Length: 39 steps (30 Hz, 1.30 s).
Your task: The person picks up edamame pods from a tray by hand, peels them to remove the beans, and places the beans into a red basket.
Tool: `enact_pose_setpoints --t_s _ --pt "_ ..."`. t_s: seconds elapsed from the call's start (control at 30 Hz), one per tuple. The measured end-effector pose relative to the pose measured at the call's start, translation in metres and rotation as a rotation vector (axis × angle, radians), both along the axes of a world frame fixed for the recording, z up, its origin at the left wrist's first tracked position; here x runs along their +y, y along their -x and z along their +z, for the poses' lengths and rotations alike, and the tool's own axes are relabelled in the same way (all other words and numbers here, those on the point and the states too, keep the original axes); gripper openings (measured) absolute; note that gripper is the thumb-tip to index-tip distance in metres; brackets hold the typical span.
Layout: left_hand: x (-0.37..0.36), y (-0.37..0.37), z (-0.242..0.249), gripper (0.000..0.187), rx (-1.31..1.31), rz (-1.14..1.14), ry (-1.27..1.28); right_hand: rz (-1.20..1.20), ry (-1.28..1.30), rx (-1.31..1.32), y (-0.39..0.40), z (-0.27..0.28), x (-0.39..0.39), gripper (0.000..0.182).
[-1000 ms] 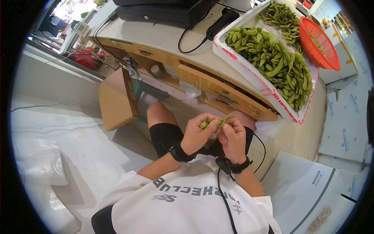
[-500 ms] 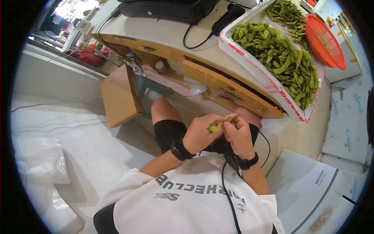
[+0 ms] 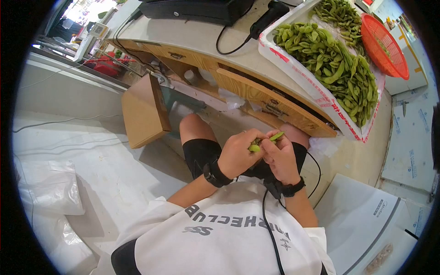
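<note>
Both hands meet above my lap, their fingertips almost touching. My left hand [image 3: 239, 155] is closed around green soybean pods [image 3: 254, 148], which poke out by the thumb; how many is hidden. Between the fingers of my right hand [image 3: 283, 160] is pinched a single pod [image 3: 276, 136], its tip pointing up and right. Up and right of the hands, a white foam box [image 3: 305, 85] holds a heap of soybean pods [image 3: 332, 68]. An orange plastic basket [image 3: 389, 57] rests tilted at the box's right edge, with small green bits inside.
A wooden drawer [image 3: 275, 103] stands partly pulled out just beyond my knees. On the counter lie a black handheld scanner [image 3: 270, 18] with its cord and a black cash drawer [image 3: 192, 11]. A cardboard box [image 3: 144, 114] sits left, a white Midea appliance [image 3: 353, 220] right.
The pod in my right fingers has turned and now shows more of its length. Both hands stay close together in nearly the same place. The view has shifted slightly.
</note>
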<state>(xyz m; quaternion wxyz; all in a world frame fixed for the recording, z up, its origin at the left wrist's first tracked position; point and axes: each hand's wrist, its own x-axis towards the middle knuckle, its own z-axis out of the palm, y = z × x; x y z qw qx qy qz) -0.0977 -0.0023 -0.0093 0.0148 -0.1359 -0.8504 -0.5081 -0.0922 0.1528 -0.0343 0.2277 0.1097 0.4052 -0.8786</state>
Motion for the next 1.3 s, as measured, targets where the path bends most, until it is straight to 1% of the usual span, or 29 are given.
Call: enact_pose_setpoints --t_s 0.03,0.13,0.23,0.33,0.53,0.63,0.73,0.83,0.87,0.93,1.0,1.1,1.13,1.2,1.27,1.3 --pt "0.0 -0.001 0.0 0.016 -0.002 -0.006 -0.004 0.019 -0.008 0.017 0.0 -0.002 0.002 0.017" --pt "0.001 -0.001 0.004 0.015 -0.19 0.019 -0.126 0.062 0.037 0.02 0.002 -0.006 0.008 0.019" --pt "0.001 -0.001 0.003 0.014 -0.234 0.019 -0.153 0.075 0.052 0.032 0.004 -0.007 0.011 0.017" --pt "0.002 -0.002 -0.002 0.014 -0.179 0.03 -0.157 0.087 0.037 0.042 0.004 -0.006 0.013 0.014" --pt "0.002 -0.002 -0.005 0.014 0.015 0.075 0.005 0.073 -0.05 -0.002 0.001 0.006 0.011 0.019" --pt "-0.004 0.002 0.002 0.012 -0.121 0.101 -0.094 0.012 -0.035 -0.029 -0.003 0.001 0.017 0.012" --pt "-0.008 0.002 -0.002 0.012 -0.298 0.082 -0.392 -0.054 -0.116 -0.014 -0.002 0.007 0.026 0.011" --pt "-0.019 0.003 0.014 0.013 -0.679 -0.016 -0.623 -0.048 -0.232 0.126 0.0 0.025 0.032 0.014" --pt "-0.021 0.003 0.016 0.013 -0.715 -0.048 -0.698 0.013 -0.264 0.136 0.001 0.04 0.036 0.012" --pt "-0.024 0.002 0.018 0.014 -0.793 -0.104 -0.84 0.085 -0.403 0.282 0.003 0.057 0.037 0.013" --pt "-0.027 0.001 0.019 0.015 -0.794 -0.118 -0.876 0.131 -0.509 0.369 0.006 0.068 0.036 0.012" --pt "-0.024 0.001 0.028 0.019 -0.757 -0.12 -0.96 0.001 -0.755 0.619 0.014 0.074 0.039 0.01" --pt "-0.025 0.001 0.029 0.021 -0.746 -0.12 -0.989 -0.074 -0.836 0.638 0.021 0.087 0.043 0.008" --pt "-0.027 0.001 0.027 0.023 -0.732 -0.131 -1.02 -0.349 -1.049 0.846 0.042 0.116 0.052 0.007" --pt "-0.029 0.0 0.019 0.024 -0.725 -0.155 -1.021 -0.575 -1.324 0.925 0.066 0.151 0.064 0.009" --pt "-0.029 -0.001 0.018 0.024 -0.734 -0.156 -1.01 -0.625 -1.461 0.94 0.08 0.164 0.072 0.011"
